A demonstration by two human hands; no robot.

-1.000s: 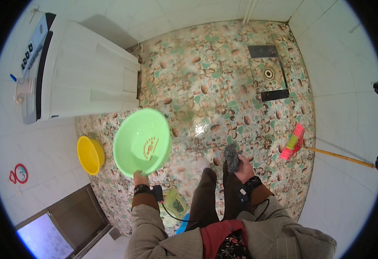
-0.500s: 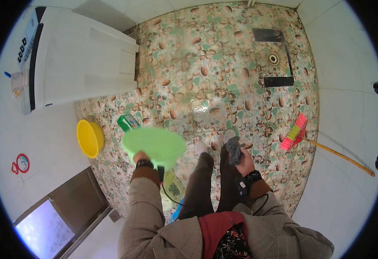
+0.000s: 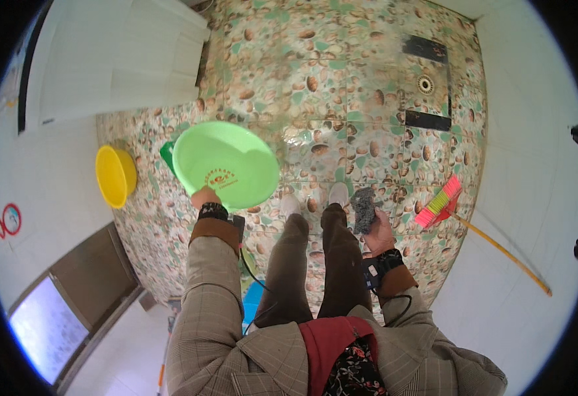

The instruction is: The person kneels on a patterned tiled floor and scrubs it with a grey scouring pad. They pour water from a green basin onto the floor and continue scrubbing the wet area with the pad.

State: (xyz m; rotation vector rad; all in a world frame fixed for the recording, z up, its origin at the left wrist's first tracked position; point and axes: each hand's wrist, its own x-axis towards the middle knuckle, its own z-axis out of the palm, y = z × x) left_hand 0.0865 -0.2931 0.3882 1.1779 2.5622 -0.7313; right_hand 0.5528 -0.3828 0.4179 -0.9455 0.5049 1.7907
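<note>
My left hand point(image 3: 205, 197) grips the near rim of a light green plastic basin point(image 3: 242, 155), its fingers partly hidden by the rim. The basin hangs in front of me on the left, with its inside facing me and red print near my hand. In my right hand point(image 3: 378, 235), beside my right leg, is a crumpled dark grey cloth point(image 3: 364, 210). The fingers are closed round its lower part. Both wrists wear dark straps with small devices and cables.
A yellow basin point(image 3: 115, 177) stands on the patterned tile floor at the left, below a white appliance point(image 3: 124, 59). The green basin partly covers a green package point(image 3: 167, 157). A pink-bristled broom point(image 3: 442, 204) leans at the right wall, and a drain point(image 3: 425, 84) lies farther off.
My left hand has raised the green basin forward and tipped it, so its inside now shows. My right hand keeps the cloth, which hangs more spread out. The whole view has shifted slightly.
</note>
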